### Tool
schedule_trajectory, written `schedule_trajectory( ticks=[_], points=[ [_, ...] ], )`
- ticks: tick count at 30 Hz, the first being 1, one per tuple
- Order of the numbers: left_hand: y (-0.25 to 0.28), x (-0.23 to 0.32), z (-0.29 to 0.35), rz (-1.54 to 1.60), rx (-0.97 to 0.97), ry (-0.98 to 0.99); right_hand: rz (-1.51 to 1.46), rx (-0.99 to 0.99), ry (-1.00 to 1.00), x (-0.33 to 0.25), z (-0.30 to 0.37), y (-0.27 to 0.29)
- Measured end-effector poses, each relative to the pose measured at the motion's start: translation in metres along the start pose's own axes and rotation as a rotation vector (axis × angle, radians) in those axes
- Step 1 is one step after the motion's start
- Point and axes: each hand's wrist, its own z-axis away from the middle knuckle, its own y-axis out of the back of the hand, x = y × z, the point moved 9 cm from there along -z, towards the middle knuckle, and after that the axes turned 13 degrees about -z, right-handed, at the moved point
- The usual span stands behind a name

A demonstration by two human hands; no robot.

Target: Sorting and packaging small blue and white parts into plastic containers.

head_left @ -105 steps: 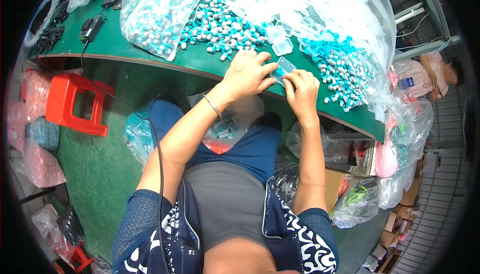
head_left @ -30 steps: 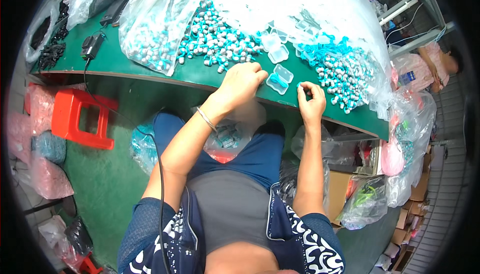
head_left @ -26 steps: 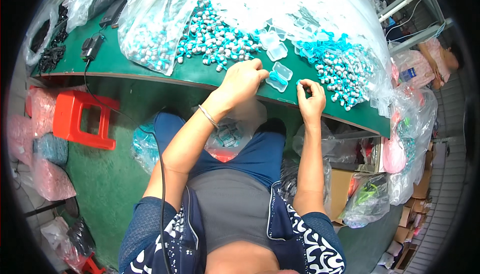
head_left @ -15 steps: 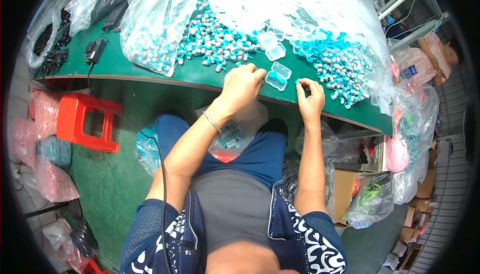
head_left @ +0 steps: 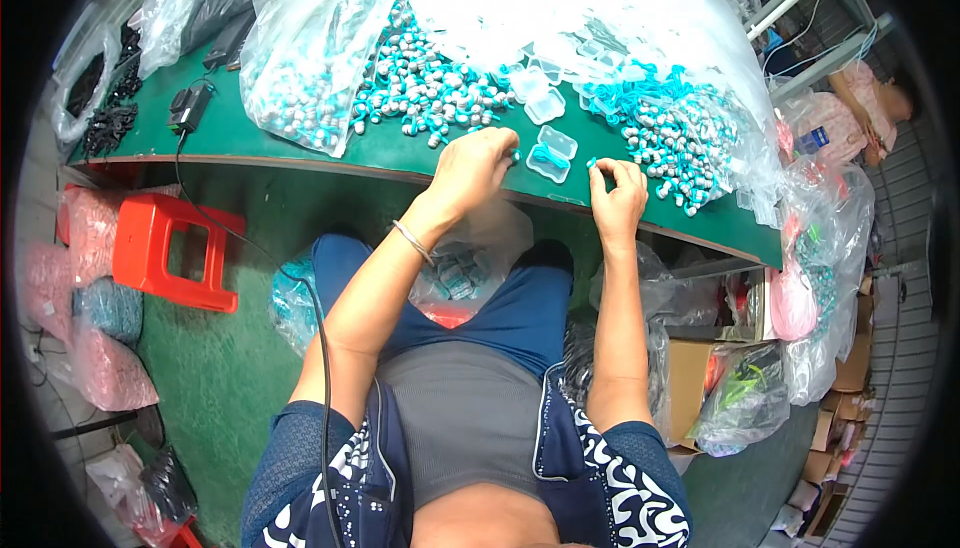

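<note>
I read the left hand [head_left: 470,168] at the near edge of the bench [head_left: 225,128], fingertips pinched on a small grey-and-teal piece [head_left: 516,156]. I read the right hand [head_left: 620,200] with thumb and forefinger closed on a small teal tip [head_left: 592,161]; the other fingers curl behind. I cannot tell whether a cord joins the two pieces.

Between the hands, the clear hinged box [head_left: 566,141] lies on the bench, lid folded back. It is at 3 o'clock from the left hand's fingertips, near them, and at 10 o'clock from the right hand, apart from both. A looped teal cord [head_left: 548,158] lies in its near half.

At 12 o'clock from that box, I locate more clear boxes [head_left: 545,105] on the bench. At 11 o'clock from the left hand is the left pile [head_left: 430,93] of grey-and-teal pieces; at 10 o'clock, beyond it, a clear bag [head_left: 305,108] contains similar ones. At 2 o'clock from the right hand is the right pile [head_left: 685,153], with tangled teal cords [head_left: 640,93] at 12 o'clock.

Further out, a black adapter [head_left: 188,108] lies between 9 and 10 o'clock from the left hand. A red stool [head_left: 140,243] lies tipped on the floor between 8 and 9 o'clock.
</note>
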Motion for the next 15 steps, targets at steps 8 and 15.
schedule_trajectory(
  ticks=[8,15],
  points=[
    [-0.003,-0.01,0.0,-0.128,-0.056,0.18,-0.189,0.015,-0.036,-0.002,-0.001,0.007],
    [-0.004,-0.008,0.002,-0.09,-0.022,0.16,-0.276,-0.044,0.054,-0.041,0.002,0.004]
  ],
)
